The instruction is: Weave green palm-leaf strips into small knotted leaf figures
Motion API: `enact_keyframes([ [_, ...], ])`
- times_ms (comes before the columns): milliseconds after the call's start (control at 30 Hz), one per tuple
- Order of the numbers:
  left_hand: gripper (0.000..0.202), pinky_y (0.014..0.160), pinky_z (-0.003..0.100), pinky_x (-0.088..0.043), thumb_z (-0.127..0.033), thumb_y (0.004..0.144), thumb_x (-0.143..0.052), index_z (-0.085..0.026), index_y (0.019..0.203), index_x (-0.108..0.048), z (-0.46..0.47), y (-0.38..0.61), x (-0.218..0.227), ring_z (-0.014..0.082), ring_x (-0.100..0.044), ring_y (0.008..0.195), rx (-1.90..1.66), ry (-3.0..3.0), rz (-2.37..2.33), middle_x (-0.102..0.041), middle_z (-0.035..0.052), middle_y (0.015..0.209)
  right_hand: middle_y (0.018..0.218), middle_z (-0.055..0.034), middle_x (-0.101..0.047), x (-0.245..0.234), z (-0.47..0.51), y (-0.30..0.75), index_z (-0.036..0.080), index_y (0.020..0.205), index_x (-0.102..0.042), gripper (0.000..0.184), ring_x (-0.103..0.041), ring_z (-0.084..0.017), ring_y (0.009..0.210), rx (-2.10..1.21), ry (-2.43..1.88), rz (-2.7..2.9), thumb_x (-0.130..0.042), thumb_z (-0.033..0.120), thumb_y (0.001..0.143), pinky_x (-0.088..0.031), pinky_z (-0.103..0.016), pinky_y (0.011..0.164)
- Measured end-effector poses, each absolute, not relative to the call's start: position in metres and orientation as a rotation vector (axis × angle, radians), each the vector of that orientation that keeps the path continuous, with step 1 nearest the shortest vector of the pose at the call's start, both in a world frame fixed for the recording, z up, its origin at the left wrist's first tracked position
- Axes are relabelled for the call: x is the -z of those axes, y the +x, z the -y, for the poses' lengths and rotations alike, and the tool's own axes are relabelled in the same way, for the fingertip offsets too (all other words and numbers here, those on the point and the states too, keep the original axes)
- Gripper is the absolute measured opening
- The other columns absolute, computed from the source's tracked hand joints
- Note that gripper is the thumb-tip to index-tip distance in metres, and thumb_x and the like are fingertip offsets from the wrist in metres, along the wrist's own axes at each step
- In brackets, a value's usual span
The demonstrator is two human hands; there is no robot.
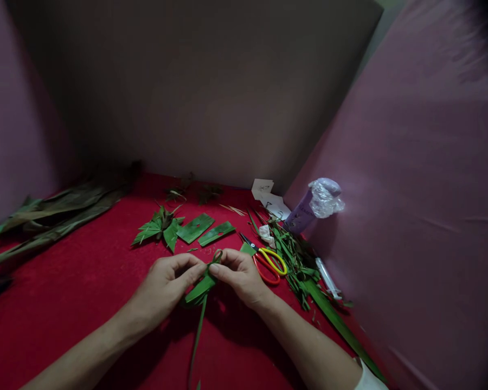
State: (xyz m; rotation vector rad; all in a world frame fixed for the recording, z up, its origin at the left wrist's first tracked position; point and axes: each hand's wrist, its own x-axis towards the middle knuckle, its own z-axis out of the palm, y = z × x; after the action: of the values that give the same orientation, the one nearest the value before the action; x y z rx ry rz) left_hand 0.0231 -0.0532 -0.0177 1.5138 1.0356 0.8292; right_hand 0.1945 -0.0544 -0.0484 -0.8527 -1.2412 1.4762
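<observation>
My left hand (168, 284) and my right hand (238, 276) meet at the middle of the red cloth (77, 292). Both pinch a folded green leaf strip (200, 291) between fingers and thumb. The strip forms a small loop at its top, and its thin tail trails down towards me. Just right of my right hand lie scissors (268, 262) with one yellow and one red handle. Beyond the hands sit a folded leaf star (159, 228) and two flat cut leaf pieces (205, 229).
Long dried leaves (52, 214) lie at the far left. A heap of green trimmings (295, 257) and a long leaf blade (341, 325) run along the right. A purple bottle in plastic wrap (315, 205), white paper cards (268, 196) and a pen-like tube (328, 279) sit by the pink wall.
</observation>
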Motion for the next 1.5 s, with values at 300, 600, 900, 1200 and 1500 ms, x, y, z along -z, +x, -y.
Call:
enact_keyframes([
  [300,0.036,0.052,0.023,-0.041,-0.049,0.078,-0.053,-0.015,0.084,-0.064,0.05,0.021,0.014,0.0117,-0.05,0.056,-1.01,1.288,-1.069,-0.062,0.0018,0.07,0.068,0.0002,-0.06,0.051,0.054,0.195,0.016,0.077,-0.064,0.021,-0.054,-0.01,0.06,-1.71,-0.636,0.937,-0.075,0.029,0.065,-0.043,-0.023,0.063],
  [600,0.031,0.057,0.023,-0.042,-0.045,0.079,-0.054,-0.018,0.072,-0.066,0.056,0.026,0.016,0.0143,-0.053,0.063,-0.995,1.436,-1.013,-0.064,0.0019,0.067,0.06,0.0021,-0.053,0.055,0.054,0.197,0.017,0.065,-0.055,0.028,-0.048,-0.014,0.061,-1.907,-0.375,0.852,-0.078,0.033,0.062,-0.038,-0.026,0.058],
  [900,0.021,0.071,0.025,-0.044,-0.035,0.083,-0.052,-0.02,0.075,-0.064,0.057,0.029,0.023,0.0167,-0.059,0.074,-0.984,1.591,-0.887,-0.067,0.0004,0.075,0.05,0.0031,-0.048,0.051,0.058,0.193,0.017,0.058,-0.051,0.029,-0.044,-0.013,0.052,-2.017,-0.242,0.821,-0.068,0.036,0.072,-0.032,-0.026,0.052],
  [1200,0.008,0.075,0.027,-0.042,-0.019,0.08,-0.058,-0.023,0.072,-0.057,0.078,0.03,0.009,0.0163,-0.055,0.075,-1.309,1.894,-0.791,-0.059,-0.0015,0.072,0.057,0.0021,-0.053,0.059,0.055,0.193,0.016,0.061,-0.055,0.032,-0.048,-0.012,0.056,-1.959,-0.431,0.846,-0.08,0.037,0.058,-0.039,-0.025,0.058],
  [1500,0.011,0.067,0.024,-0.042,-0.026,0.075,-0.063,-0.021,0.067,-0.058,0.077,0.036,0.01,0.0138,-0.052,0.069,-1.058,1.647,-0.829,-0.054,-0.0025,0.068,0.057,0.004,-0.051,0.065,0.055,0.197,0.014,0.064,-0.056,0.034,-0.047,-0.007,0.05,-2.013,-0.539,0.8,-0.082,0.035,0.055,-0.037,-0.016,0.049],
])
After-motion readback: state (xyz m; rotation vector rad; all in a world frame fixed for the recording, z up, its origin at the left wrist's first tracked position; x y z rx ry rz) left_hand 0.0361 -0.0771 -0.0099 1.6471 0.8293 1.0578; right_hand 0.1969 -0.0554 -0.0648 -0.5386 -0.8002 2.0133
